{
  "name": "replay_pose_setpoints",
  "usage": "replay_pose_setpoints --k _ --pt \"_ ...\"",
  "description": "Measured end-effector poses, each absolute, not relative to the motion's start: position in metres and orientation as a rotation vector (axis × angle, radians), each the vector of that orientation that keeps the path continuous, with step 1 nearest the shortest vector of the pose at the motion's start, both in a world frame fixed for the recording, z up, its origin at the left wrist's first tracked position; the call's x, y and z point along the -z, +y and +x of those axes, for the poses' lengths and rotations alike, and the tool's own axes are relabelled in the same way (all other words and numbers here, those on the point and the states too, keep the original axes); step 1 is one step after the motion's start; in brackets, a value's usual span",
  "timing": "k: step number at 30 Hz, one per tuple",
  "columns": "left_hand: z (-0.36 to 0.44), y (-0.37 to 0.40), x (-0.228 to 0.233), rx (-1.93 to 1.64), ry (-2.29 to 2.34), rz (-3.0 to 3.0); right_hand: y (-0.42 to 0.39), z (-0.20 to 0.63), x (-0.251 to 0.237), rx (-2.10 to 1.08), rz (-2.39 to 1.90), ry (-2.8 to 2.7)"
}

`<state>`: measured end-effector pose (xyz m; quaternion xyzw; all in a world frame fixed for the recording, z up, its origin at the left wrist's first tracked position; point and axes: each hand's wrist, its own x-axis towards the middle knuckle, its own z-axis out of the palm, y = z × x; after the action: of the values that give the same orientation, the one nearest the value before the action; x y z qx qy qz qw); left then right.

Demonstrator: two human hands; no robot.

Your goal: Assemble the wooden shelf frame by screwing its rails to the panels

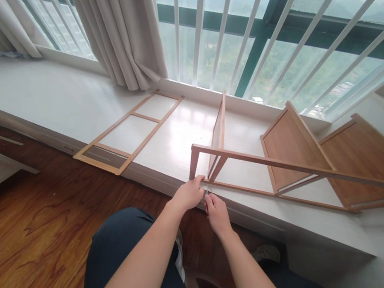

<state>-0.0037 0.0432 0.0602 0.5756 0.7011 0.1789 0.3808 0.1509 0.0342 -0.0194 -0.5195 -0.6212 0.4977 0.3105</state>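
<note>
— Starting at the left, what is each hand doing?

— The left hand [189, 194] is curled loosely at the foot of the short upright post of a light wooden frame of thin rails [264, 162], its fingertips against the post's lower corner. The right hand [216, 211], just beside it, is pinched shut on a thin silvery metal pin [207, 188] that stands upright at that same corner. Whether it is a screw or a small tool is too small to tell.

— And where does the frame sit?

— On a broad white window ledge [52, 95], at its near edge, with a long rail running off to the right and a thin wooden divider panel [220, 124] rising behind the hands.

— What else lies on the ledge?

— To the left, a flat wooden ladder-like frame with open panels [130, 128] overhangs the edge. To the right, two brown wooden boards [361, 158] lean up against the wall.

— And the room?

— Beige curtains [116, 19] hang at upper left before a tall window with white bars [222, 29]. Below the ledge is a reddish-brown wooden floor [31, 221], and the person's dark trousers [120, 248] fill the bottom.
</note>
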Motion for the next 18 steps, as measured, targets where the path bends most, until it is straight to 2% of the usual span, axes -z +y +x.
replay_pose_setpoints --k 18 --pt "-0.0033 0.0448 -0.0596 -0.361 1.795 1.486 0.0408 0.1513 0.0169 -1.089 -1.487 -1.9"
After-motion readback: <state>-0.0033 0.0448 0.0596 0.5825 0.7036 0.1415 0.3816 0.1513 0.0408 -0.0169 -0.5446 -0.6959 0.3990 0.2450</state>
